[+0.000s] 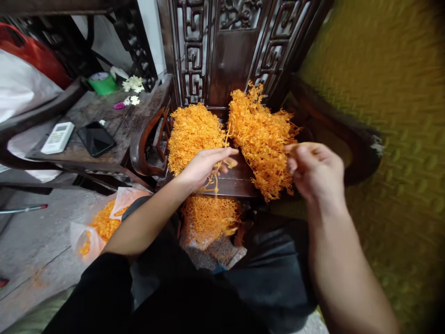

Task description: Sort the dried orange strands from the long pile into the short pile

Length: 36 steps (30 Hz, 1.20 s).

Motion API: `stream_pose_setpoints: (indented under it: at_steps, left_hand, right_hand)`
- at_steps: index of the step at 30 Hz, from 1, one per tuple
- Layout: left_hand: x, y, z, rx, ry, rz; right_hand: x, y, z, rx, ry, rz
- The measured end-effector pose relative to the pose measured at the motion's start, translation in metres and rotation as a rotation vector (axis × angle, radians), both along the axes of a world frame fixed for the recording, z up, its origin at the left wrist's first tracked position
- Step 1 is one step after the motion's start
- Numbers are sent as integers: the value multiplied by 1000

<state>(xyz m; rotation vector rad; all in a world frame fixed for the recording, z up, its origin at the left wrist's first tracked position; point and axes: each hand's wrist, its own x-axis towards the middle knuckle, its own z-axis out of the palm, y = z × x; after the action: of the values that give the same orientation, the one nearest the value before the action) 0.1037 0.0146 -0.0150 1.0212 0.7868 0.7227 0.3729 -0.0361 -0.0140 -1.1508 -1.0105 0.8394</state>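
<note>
Two fluffy heaps of orange dried-looking sprigs rest on a dark wooden chair seat: a left heap and a taller, looser right heap. My left hand is in front of the left heap, its fingers closed around a thin, bare orange sprig that hangs below the palm. At the right heap's outer edge, my right hand is closed in a pinch. Whatever its fingertips hold is too blurred to name. Below the seat's front edge lies more orange material, between my knees.
On the wooden side table at left lie a black phone, a white remote control, green tape and white flowers. A plastic bag with orange bits sits on the floor. The carved chair back rises behind the heaps.
</note>
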Motion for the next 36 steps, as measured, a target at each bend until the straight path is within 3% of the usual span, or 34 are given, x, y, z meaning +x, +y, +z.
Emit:
stream_pose_setpoints:
  at_steps: [4, 7, 10, 13, 21, 24, 29, 36]
  left_hand:
    - [5, 4, -9, -129, -190, 121]
    - [16, -3, -7, -185, -259, 188]
    - [28, -13, -4, -198, -310, 190]
    - [34, -17, -4, -147, -330, 202]
    - [28, -16, -11, 13, -176, 199]
    - [26, -15, -12, 114, -113, 222]
    - [25, -14, -14, 464, 67, 287]
    - [18, -16, -16, 865, 346, 384]
  right_hand:
    - [-59, -27, -3, -75, 24, 279]
    - [-92, -34, -6, -61, -267, 400]
    - [-105, -32, -13, 15, -590, 208]
    - [-104, -26, -18, -30, -709, 12]
    - [-95, -22, -18, -121, -891, -65]
    - [-96, -22, -18, -94, -938, -87]
    - [-100, -27, -16, 24, -1073, -15]
    - [-102, -31, -3, -152, -1330, 45]
